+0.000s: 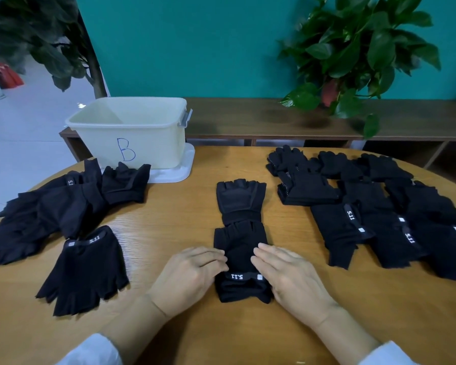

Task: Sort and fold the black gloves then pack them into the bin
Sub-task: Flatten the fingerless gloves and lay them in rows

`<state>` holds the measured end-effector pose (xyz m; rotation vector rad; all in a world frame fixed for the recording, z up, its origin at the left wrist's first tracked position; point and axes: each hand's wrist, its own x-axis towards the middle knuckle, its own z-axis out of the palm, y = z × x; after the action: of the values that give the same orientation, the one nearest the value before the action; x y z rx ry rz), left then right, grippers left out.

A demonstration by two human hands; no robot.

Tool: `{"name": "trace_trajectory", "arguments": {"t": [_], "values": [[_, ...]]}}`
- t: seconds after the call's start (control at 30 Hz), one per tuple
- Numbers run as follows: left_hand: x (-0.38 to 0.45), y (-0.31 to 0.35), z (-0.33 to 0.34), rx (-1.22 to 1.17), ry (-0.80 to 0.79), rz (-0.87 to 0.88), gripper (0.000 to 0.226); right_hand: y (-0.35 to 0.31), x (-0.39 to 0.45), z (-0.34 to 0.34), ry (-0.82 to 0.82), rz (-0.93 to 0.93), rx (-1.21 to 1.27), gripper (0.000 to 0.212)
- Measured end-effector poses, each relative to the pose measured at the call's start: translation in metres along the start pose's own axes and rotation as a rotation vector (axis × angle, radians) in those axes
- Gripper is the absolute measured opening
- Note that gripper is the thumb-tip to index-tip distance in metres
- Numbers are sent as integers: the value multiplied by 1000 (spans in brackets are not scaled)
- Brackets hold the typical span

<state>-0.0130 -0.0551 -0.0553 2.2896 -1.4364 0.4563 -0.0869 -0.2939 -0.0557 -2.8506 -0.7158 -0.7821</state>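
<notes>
At the near edge of the counter [184,212], the left hand [188,277] and right hand [290,277] press flat, fingers straight, on two overlapped gloves [241,233]. One loose glove [83,270] lies left; heaps flank farther back, uncountable. One bin [128,130] stands beyond.

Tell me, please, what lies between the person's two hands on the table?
The head view shows a black fingerless glove between left hand and right hand, both touching it.

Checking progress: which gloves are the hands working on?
The pair in the table's middle, under both hands' fingers; the left and right piles lie untouched.
</notes>
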Motion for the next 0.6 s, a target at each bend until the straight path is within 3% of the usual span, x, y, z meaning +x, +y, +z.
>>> {"name": "trace_trajectory", "arguments": {"t": [0.17,0.23,0.3,0.4,0.47,0.53,0.6], "values": [[0,0,0,-1,-32,67,23,4,-4,5,-79,-102,-55,31],[-2,-2,-4,-25,-92,42,25,6,-5,-2,-148,-83,-15,56],[-2,-4,-11,-134,-81,-97,41,7,-5,-15,-159,-14,47,66],[6,-2,-16,-243,45,-352,49,10,11,-26,-101,87,116,55],[21,7,-13,-180,50,-371,43,10,25,-23,-143,142,51,45],[35,18,-4,-111,-74,-349,42,4,40,-19,-289,213,14,49],[40,23,4,-42,-257,-338,52,-2,48,-11,-416,214,53,79]]}}
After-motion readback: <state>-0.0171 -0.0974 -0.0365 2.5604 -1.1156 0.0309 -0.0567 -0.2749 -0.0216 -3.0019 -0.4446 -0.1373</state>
